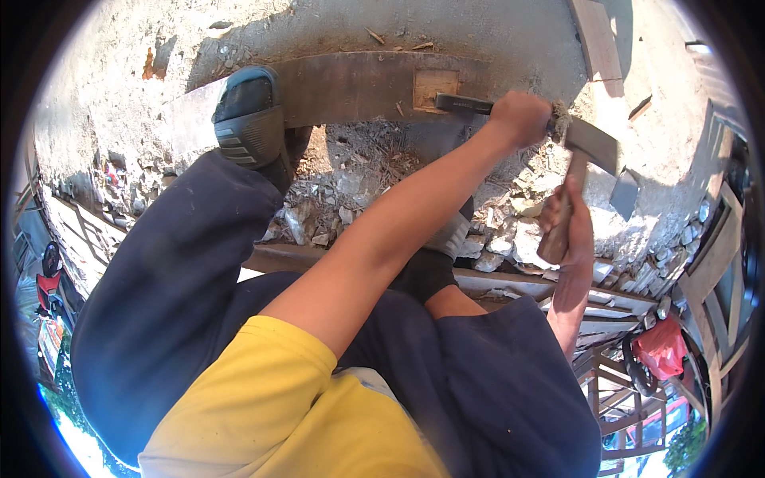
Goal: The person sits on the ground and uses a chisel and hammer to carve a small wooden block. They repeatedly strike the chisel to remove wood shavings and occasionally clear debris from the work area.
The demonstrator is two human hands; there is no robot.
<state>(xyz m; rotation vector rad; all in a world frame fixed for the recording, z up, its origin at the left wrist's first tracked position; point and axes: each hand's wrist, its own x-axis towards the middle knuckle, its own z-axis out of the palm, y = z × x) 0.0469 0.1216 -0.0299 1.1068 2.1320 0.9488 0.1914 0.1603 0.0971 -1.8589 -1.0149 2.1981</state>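
My left hand [522, 119] is closed around the handle of a chisel [464, 103], whose dark flat blade points left. Its tip rests at the edge of a shallow pale square recess [437, 83] cut into a brown wooden plank [343, 86]. The chisel's butt end, frayed at the top, sticks out to the right of my fist. My right hand [578, 223] grips the wooden handle of a hatchet [594, 146]. The back of the hatchet's head is close against the chisel's butt; I cannot tell whether they touch.
My left foot in a dark sandal [251, 119] presses on the plank's left part. Broken stones [490, 247] and wood chips lie below the plank. Another board [598, 40] lies at the upper right. Timber [717, 263] and a red bag [660, 349] are at the right edge.
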